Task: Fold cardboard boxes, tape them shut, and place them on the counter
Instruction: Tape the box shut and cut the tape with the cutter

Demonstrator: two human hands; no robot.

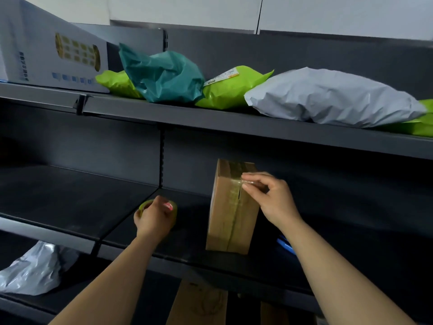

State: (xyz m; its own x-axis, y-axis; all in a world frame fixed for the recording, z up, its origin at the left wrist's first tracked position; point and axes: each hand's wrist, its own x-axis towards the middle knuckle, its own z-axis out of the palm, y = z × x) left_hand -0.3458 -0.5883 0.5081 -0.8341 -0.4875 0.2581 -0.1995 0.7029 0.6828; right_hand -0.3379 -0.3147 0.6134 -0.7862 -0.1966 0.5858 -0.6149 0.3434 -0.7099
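On the middle shelf, far left is bare; lower left a grey bag. Left hand sits on the shelf, fingers curled shut around the tape roll, well apart from the box. Right of it, box stands on end near the shelf front, flaps closed, clear tape down the seam. Right hand at the box's upper right edge, thumb and fingers pinched on a tape strip crossing the top of the seam; other fingers loosely bent. Step looks like pressing down or tearing the tape end. To do it well: keep strip taut, lay it flat over the edge, rub out wrinkles, steady the box so it doesn't tip. Blue object behind the right wrist, unclear what.
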